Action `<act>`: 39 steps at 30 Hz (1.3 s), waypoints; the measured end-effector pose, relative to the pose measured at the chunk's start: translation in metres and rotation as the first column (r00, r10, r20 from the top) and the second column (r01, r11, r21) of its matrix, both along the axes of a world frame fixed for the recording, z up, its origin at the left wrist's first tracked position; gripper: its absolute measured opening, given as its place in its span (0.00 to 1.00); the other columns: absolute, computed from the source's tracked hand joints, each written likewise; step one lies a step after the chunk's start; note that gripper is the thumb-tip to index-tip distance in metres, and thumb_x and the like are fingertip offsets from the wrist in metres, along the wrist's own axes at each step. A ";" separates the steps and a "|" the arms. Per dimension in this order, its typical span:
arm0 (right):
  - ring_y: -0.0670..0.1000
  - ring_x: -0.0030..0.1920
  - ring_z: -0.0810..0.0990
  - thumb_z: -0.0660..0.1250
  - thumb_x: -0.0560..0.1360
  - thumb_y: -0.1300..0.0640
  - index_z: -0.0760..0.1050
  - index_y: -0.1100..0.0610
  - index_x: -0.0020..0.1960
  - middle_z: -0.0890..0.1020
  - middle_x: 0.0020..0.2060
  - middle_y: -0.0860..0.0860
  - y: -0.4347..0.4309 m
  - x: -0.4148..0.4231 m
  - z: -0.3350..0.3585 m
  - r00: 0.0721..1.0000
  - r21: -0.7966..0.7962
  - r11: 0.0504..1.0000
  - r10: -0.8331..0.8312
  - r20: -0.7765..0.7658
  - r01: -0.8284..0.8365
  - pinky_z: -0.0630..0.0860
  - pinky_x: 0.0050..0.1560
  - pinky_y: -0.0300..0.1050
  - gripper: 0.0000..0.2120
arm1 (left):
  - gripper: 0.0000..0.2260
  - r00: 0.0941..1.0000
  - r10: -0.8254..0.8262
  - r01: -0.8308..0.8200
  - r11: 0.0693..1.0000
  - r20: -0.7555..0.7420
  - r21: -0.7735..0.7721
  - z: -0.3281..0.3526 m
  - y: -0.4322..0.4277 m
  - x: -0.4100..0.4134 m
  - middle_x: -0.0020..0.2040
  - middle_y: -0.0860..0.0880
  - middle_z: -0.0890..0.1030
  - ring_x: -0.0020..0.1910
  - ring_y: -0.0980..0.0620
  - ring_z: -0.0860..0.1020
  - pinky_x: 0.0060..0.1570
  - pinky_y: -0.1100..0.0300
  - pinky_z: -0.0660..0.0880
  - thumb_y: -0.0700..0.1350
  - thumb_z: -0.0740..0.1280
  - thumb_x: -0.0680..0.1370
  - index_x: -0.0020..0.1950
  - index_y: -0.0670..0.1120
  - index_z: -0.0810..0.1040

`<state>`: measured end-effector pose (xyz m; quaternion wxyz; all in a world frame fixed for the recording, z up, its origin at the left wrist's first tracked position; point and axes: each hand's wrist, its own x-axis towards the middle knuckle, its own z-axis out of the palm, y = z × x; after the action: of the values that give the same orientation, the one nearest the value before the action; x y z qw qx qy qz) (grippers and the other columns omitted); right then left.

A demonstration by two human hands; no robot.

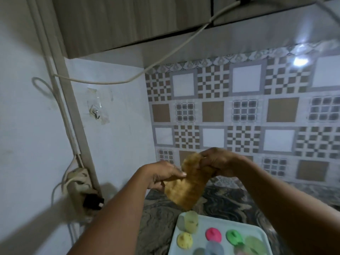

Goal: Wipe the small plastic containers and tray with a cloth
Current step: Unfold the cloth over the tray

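A yellow-brown cloth (185,183) hangs in the air above the counter, held between both hands. My left hand (161,176) pinches its left edge with thumb and fingers. My right hand (219,161) grips its upper right corner. Below them a pale blue tray (200,225) lies on the counter. On it stand small plastic containers: a clear yellowish one (191,221), a yellow lid (184,240), a pink lid (213,234), a green lid (234,236) and a pale green container (254,245). The tray's near part is cut off by the frame.
The dark marbled counter (230,201) runs to a patterned tile wall (244,116). A power strip with plugs (81,183) hangs on the left wall, cables trailing up. A cupboard (128,21) overhangs at the top.
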<state>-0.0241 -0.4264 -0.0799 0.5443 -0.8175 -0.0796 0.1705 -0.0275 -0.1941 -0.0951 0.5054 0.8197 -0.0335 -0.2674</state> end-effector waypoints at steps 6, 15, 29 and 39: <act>0.62 0.53 0.82 0.71 0.74 0.64 0.76 0.54 0.63 0.79 0.56 0.61 -0.055 -0.043 -0.004 0.989 -0.016 0.991 -0.133 0.069 0.134 0.84 0.46 0.58 0.18 | 0.16 0.993 -0.105 0.106 0.994 0.044 -0.026 -0.019 -0.066 -0.012 0.57 0.42 0.85 0.56 0.42 0.84 0.60 0.44 0.79 0.49 0.74 0.76 0.62 0.45 0.82; 0.54 0.42 0.81 0.68 0.75 0.68 0.79 0.67 0.53 0.81 0.45 0.60 -0.100 -0.066 -0.017 0.949 0.556 0.770 -0.275 -0.154 0.313 0.81 0.43 0.46 0.08 | 0.06 0.994 -0.013 0.042 0.964 0.109 -0.263 -0.017 -0.130 -0.007 0.54 0.40 0.85 0.47 0.45 0.84 0.46 0.53 0.82 0.38 0.68 0.80 0.55 0.44 0.82; 0.56 0.37 0.83 0.69 0.74 0.61 0.78 0.67 0.52 0.83 0.41 0.60 -0.090 -0.034 -0.079 0.816 0.498 0.684 -0.259 -0.517 0.533 0.82 0.44 0.50 0.10 | 0.15 0.994 -0.043 0.083 0.900 0.102 -0.428 -0.045 -0.137 0.045 0.55 0.41 0.84 0.53 0.41 0.83 0.55 0.46 0.81 0.32 0.66 0.79 0.57 0.52 0.79; 0.52 0.39 0.80 0.64 0.77 0.71 0.75 0.59 0.45 0.81 0.38 0.56 -0.069 -0.008 -0.094 0.803 0.455 0.729 -0.594 0.047 0.512 0.77 0.35 0.43 0.09 | 0.14 0.988 -0.029 0.077 0.942 0.150 -0.326 -0.058 -0.106 0.074 0.56 0.41 0.84 0.53 0.40 0.83 0.43 0.48 0.83 0.31 0.64 0.80 0.59 0.45 0.81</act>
<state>-0.0320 -0.4952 -0.1736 0.7228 -0.6789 0.0824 -0.0998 0.0460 -0.3002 -0.1527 0.6245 0.7393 -0.1360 -0.2120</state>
